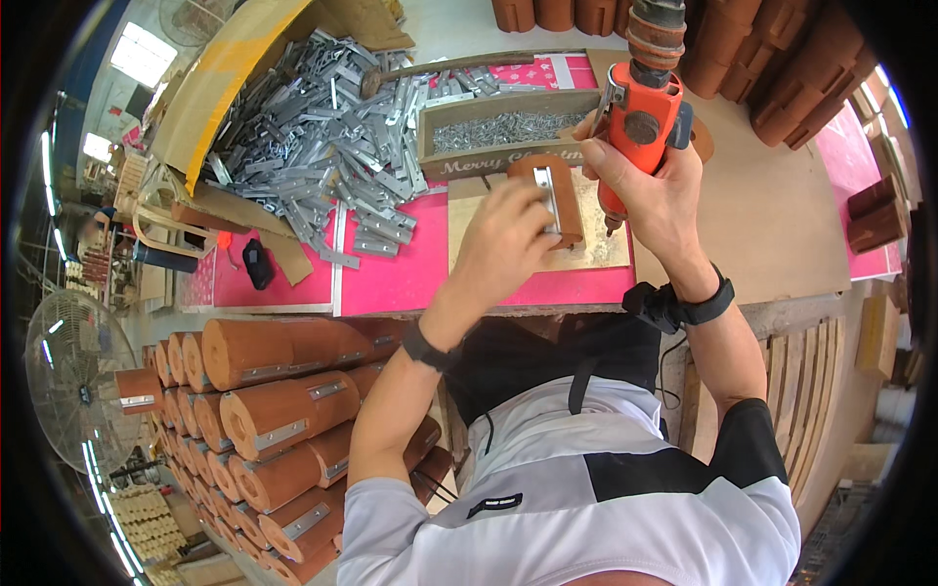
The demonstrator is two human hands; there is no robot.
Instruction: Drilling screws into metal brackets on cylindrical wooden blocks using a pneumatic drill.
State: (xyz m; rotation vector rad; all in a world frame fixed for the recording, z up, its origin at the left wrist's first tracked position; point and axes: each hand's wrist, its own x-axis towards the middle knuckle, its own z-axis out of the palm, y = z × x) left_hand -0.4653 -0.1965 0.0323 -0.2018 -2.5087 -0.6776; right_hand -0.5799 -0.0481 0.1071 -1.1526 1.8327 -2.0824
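My right hand (650, 190) is closed around an orange power screwdriver (640, 127), its bit pointing down beside a brown workpiece (565, 200). That workpiece is rounded, lies on a light board (606, 252), and has a silver metal plate (547, 195) along its top. Over its left side is my left hand (498, 244), fingers curled at the plate and smeared by motion. Whether they grip something is not visible. Behind the workpiece sits a wooden box (459, 161) of small screws (498, 129).
Loose metal plates (342, 127) spill from a cardboard box (230, 68) onto the pink tabletop (391, 283). A hammer (449, 70) lies across them. Brown cylinders (293, 415) fitted with plates are stacked at lower left; more brown pieces (723, 44) stand at far right. A fan (83, 381) is at left.
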